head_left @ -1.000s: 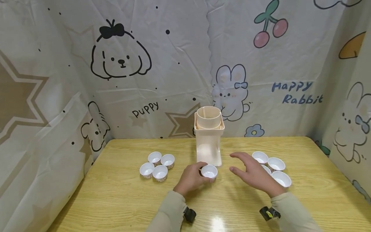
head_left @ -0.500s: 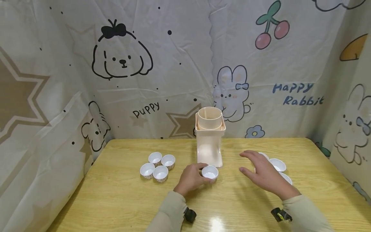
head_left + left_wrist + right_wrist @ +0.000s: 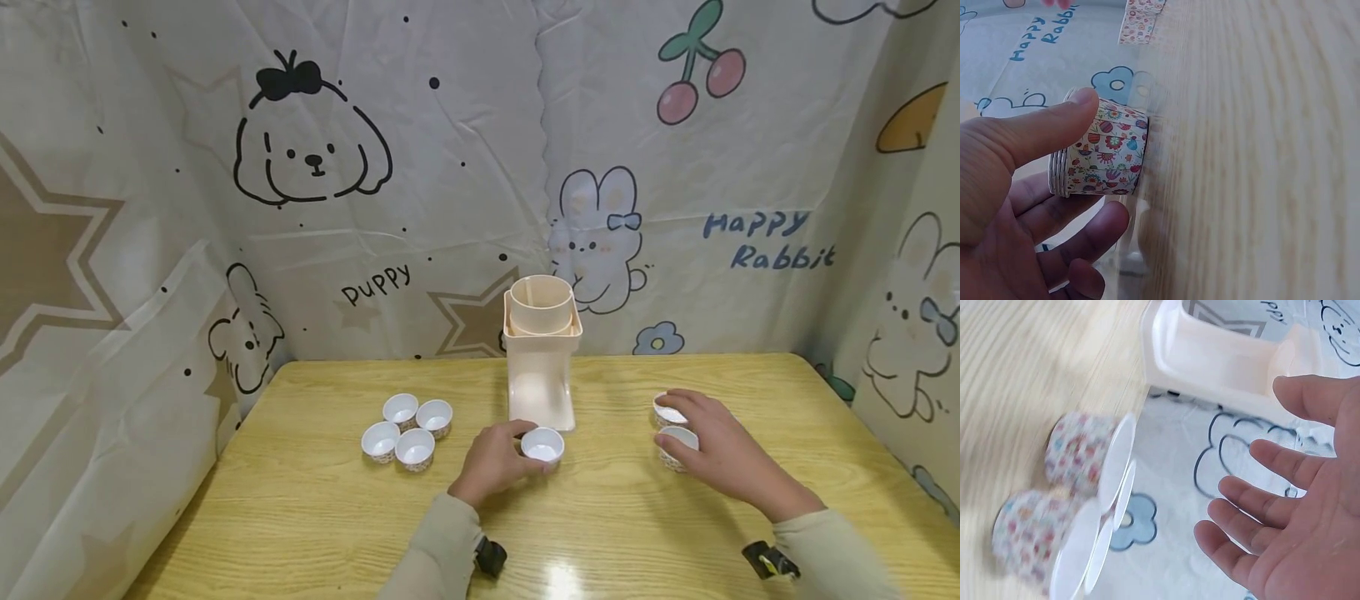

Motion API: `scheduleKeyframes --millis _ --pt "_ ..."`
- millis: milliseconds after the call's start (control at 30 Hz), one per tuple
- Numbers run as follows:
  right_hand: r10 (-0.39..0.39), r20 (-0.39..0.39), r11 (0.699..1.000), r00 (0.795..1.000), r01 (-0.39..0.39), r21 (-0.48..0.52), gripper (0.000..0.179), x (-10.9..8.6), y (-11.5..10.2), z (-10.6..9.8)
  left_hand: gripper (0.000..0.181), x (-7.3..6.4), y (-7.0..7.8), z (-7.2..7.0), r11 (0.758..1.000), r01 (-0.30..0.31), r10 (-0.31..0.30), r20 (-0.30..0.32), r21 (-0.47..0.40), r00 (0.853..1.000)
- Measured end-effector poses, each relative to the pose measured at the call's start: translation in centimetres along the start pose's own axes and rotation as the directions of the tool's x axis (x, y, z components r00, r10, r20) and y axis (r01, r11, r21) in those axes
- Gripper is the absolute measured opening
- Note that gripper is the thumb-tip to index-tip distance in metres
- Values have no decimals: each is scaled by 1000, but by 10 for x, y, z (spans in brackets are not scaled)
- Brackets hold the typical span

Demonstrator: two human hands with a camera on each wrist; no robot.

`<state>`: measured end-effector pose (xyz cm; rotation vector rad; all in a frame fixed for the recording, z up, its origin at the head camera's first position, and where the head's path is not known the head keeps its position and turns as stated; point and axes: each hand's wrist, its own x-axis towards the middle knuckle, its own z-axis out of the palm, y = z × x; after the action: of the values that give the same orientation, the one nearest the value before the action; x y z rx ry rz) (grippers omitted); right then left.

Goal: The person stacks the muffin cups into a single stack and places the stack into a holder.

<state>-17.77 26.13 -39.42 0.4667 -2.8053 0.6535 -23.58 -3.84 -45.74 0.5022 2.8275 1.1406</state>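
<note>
My left hand holds a small stack of nested paper baking cups between thumb and fingers. Its floral side and several layered rims show in the left wrist view, base at the tabletop. Just behind it stands a beige plastic holder with a round tube in its top. My right hand hovers over the right-hand group of paper cups, fingers spread and holding nothing. In the right wrist view those cups stand apart from the fingers; in the head view the hand hides part of the group.
Another group of several floral paper cups stands on the left of the wooden table. A printed cloth hangs along the table's back and sides. Wrist cameras are strapped to both forearms.
My right hand has moved right, from beside the holder to over the right-hand cups. The left hand keeps its grip on the stack in the same place.
</note>
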Motion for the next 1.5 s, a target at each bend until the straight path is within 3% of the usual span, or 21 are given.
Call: scheduleKeyframes --millis 467,667,933,1200,1367,1500 --pt "87 16 995 996 -86 -58 49 -22 37 -9 59 0 3 1 999 0 0 -3 49 1000" --pt "138 46 986 989 -133 -104 54 -27 50 -12 61 2 3 3 1000 -13 13 -16 25 1000" --pt "309 146 934 940 -271 -231 73 -33 66 -11 63 3 3 3 999 -43 43 -9 -3 999" --pt "370 174 914 913 -324 -243 87 -30 68 -4 59 1 3 -1 1000 11 -11 -11 -21 1000" --pt "391 171 910 904 -352 -217 83 -31 70 -1 61 1 5 -1 999 24 -24 3 -32 1000" --pt "425 183 899 887 -388 -203 81 -31 72 0 61 1 5 0 999 32 -32 1 -31 999"
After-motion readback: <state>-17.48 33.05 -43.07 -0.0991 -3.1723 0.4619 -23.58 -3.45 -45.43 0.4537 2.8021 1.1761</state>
